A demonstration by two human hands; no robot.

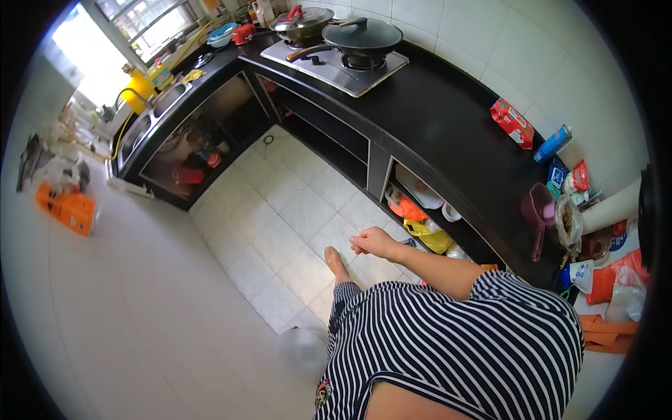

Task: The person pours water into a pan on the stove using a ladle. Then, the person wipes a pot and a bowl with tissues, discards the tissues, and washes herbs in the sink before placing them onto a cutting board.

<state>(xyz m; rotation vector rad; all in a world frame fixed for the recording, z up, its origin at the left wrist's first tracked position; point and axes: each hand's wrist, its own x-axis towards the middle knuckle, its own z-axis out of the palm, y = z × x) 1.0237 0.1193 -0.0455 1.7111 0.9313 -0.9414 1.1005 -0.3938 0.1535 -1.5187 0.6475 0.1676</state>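
Observation:
My right hand hangs over the tiled floor, out in front of my striped clothes. Its fingers are curled in loosely, and nothing shows in them. Just left of it in the picture is my foot on the tiles. The hand is nearest to the open lower shelf, where a yellow bag and an orange bag lie. My left hand is outside the picture.
A black counter curves round the room. On it are a gas stove, a lidded wok, another lidded pan, a red packet, a blue spray can and a purple dipper. A sink stands left.

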